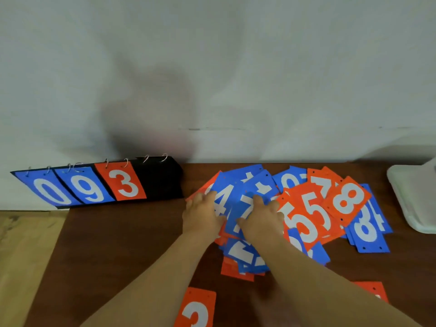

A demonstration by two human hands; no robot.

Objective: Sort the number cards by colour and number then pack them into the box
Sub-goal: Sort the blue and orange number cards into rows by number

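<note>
Clearly we are near the start: the cards (346, 201) lie mixed in a heap right of the scoreboard (160, 180), our left grip (203, 214) and right grip (262, 220) resting flat-fingered on them, holding nothing.

Left hand (203, 213) and right hand (262, 220) on jumbled number cards (306, 215), brown table (118, 244), scoreboard (160, 180) beside

Left of our left hand (203, 214), the bare brown table (113, 244) lies open as far as the black scoreboard stand (162, 182), which blocks the far-left side against the wall (212, 79). Beyond both hands the card pile (309, 208) runs nearly to the wall. Right of our right hand (262, 220) overlapping cards cover the table, followed by a narrow bare strip and a white tray (412, 199). Nearer us, one orange card (197, 308) lies between our forearms, another (372, 291) outside the right one.
</note>
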